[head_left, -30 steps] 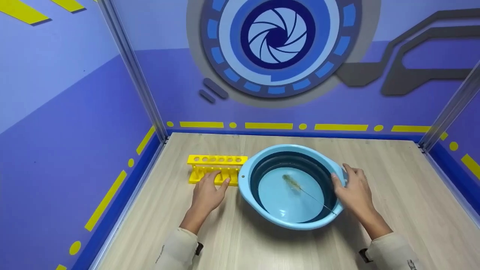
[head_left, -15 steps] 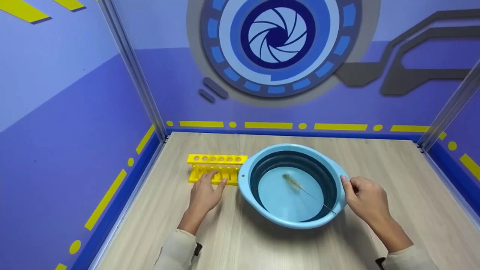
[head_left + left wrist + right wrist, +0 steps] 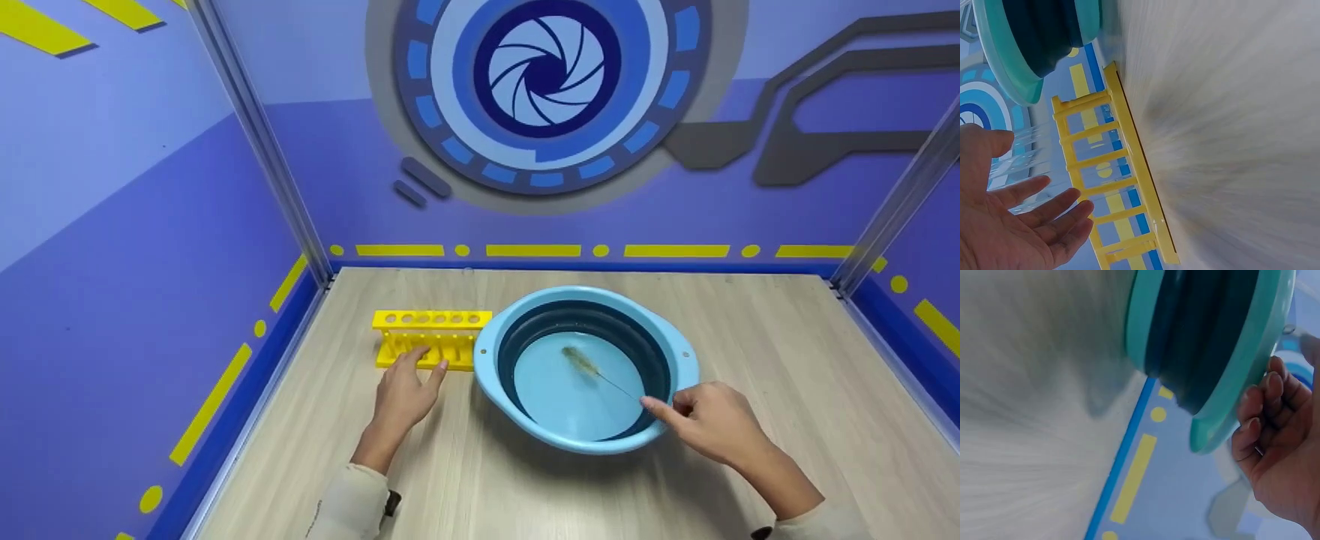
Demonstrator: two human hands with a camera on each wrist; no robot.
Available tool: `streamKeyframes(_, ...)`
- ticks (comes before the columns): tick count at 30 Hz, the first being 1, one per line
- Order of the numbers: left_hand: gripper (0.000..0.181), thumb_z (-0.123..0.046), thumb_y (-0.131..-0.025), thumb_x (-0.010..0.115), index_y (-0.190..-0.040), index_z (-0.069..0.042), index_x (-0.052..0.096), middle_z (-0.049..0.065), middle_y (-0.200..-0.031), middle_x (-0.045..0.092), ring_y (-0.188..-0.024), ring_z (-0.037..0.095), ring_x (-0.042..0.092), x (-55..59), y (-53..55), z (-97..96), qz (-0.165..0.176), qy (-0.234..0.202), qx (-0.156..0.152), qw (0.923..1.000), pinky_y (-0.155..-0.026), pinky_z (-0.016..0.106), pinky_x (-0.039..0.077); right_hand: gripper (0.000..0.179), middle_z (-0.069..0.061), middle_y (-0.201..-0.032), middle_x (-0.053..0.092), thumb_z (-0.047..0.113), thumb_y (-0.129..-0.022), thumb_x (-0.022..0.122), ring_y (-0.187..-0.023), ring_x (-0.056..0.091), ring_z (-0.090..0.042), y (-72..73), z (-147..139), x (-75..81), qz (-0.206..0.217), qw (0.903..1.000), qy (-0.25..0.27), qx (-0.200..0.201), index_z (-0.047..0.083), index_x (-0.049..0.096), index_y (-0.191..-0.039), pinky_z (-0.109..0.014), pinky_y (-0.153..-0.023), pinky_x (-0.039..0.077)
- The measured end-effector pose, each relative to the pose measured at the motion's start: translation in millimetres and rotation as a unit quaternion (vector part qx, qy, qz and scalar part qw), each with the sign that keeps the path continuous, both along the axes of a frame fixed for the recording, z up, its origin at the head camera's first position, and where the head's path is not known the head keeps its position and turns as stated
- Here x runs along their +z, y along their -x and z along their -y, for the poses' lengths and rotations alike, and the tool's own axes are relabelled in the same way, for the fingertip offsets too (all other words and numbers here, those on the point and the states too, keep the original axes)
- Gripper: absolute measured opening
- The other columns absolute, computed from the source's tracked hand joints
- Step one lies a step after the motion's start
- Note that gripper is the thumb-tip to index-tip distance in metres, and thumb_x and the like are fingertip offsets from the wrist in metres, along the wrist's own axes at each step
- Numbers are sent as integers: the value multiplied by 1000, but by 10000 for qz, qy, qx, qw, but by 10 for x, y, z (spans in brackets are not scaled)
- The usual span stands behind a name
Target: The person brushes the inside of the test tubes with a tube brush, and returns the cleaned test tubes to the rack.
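A light blue collapsible basin (image 3: 577,447) with dark folding walls stands in the middle of the wooden table. In it lies a test tube brush (image 3: 579,361), its bristles on the basin floor and its thin wire stem sloping up to the near right rim. My right hand (image 3: 716,420) pinches the stem's end at that rim, fingers curled; a small wire loop (image 3: 1289,328) shows by the thumb in the right wrist view. My left hand (image 3: 405,394) is relaxed and empty, fingers spread in front of a yellow test tube rack (image 3: 433,320).
Clear tubes (image 3: 1019,160) show beyond the left hand in the left wrist view, at the rack. The rack stands close against the basin's left handle. Blue printed panels (image 3: 420,221) rise behind the table and at both sides.
My right hand has left the basin's right handle and come toward me along the rim to the brush's wire end. My left hand has drawn back slightly from the rack.
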State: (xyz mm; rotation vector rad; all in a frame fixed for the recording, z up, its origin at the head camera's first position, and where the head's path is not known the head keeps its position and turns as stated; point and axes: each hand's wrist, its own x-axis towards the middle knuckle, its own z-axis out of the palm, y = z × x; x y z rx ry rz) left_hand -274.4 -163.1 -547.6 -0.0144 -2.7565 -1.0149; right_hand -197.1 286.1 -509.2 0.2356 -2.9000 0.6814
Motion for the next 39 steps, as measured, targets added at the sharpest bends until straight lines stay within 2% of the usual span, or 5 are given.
streamKeyframes(6,57,-43,-104,68,-148,-7,62,18,-151,63,-144,42,58,4,-13,0,233,-285,-105,9993,-117,62,46,51,9,-50,45,44,-101,72,-52,45,-9,-40,74,89,434,9984,-363,59,22,62,-56,-23,-52,31)
streamKeyframes(21,55,-42,-105,68,-146,-7,63,18,-145,68,-135,40,65,-55,-31,58,311,-752,-282,9963,-113,59,51,23,1,-68,53,20,-106,65,-64,50,-14,-37,40,199,1140,9916,-474,386,5,70,-90,-26,-56,38)
streamKeyframes(27,54,-41,-106,67,-145,-5,64,23,-141,68,-132,41,65,-102,-47,66,532,-1174,-435,9907,-112,60,51,15,0,-69,54,10,-104,64,-63,48,-13,-31,30,225,548,9940,-832,462,7,65,-90,-27,-55,38)
streamKeyframes(33,52,-41,-106,67,-142,-4,66,23,-136,71,-126,39,68,-133,-46,82,370,-1256,-358,9907,-110,58,53,6,-5,-79,63,1,-103,60,-68,55,-14,13,60,216,-89,9975,-558,424,4,63,-99,-27,-56,48)
streamKeyframes(39,51,-40,-106,66,-142,-3,66,22,-134,72,-125,38,69,-130,-43,94,297,-1307,-344,9904,-109,57,54,12,-17,-98,73,-7,-101,61,-85,72,-25,93,159,174,-994,9929,-473,441,-1,65,-111,-48,-76,66)
